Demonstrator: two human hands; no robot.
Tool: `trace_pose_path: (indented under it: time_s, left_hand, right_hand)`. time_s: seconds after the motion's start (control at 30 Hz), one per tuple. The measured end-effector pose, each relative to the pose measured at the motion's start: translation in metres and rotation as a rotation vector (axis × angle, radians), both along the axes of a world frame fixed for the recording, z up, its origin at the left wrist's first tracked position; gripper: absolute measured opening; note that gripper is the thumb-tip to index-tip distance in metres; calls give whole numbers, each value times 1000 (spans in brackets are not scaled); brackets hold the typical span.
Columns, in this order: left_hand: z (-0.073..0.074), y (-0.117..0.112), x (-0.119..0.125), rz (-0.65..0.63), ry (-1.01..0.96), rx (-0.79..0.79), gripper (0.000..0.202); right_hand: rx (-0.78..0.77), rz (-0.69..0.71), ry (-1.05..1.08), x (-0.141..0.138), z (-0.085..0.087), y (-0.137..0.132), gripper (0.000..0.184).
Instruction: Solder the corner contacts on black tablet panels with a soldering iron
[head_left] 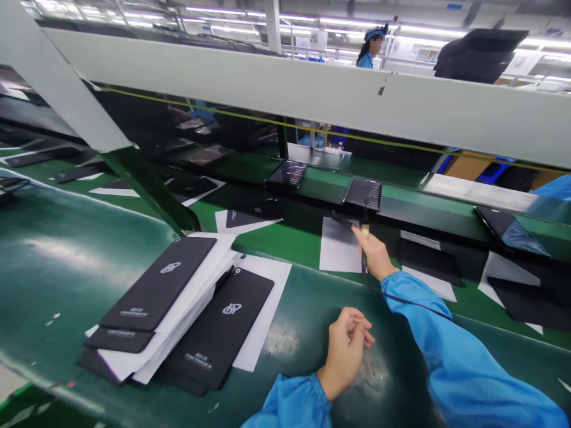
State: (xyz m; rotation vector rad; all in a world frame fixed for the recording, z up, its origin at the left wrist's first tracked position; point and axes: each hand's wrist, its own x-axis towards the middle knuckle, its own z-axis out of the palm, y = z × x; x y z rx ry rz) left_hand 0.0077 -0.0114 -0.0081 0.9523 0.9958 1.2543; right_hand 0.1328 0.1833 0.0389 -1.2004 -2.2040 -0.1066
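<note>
My right hand (373, 252) reaches forward over the green belt, pinched on a cable plug (364, 230) whose black cord (401, 297) runs back along my blue sleeve. The plug sits just below a black tablet (363, 193) leaning on the far ledge. My left hand (348, 345) rests on the near green surface, its fingers curled in loosely, with nothing visible in them. To its left lies a stack of black tablets (178, 309), back side up with white logos, layered with white paper sheets.
More tablets (289, 173) lean along the far ledge, one at the right (508, 229). White sheets (339, 246) and dark tablets lie on the belt. A grey beam (285, 89) crosses overhead, with a slanted post at left. A person in blue stands behind (370, 50).
</note>
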Motion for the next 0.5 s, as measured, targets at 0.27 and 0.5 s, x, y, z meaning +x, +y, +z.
trace_pose_path:
  time_s: [0.27,0.5]
  left_hand:
    - [5,18,-17,312,-31,26,27]
    - [13,27,-24,204,-262,-173,46]
  right_hand:
    - [87,-271,728,48,45,-64,46]
    - [-1,-433,607,83,30,-169,34]
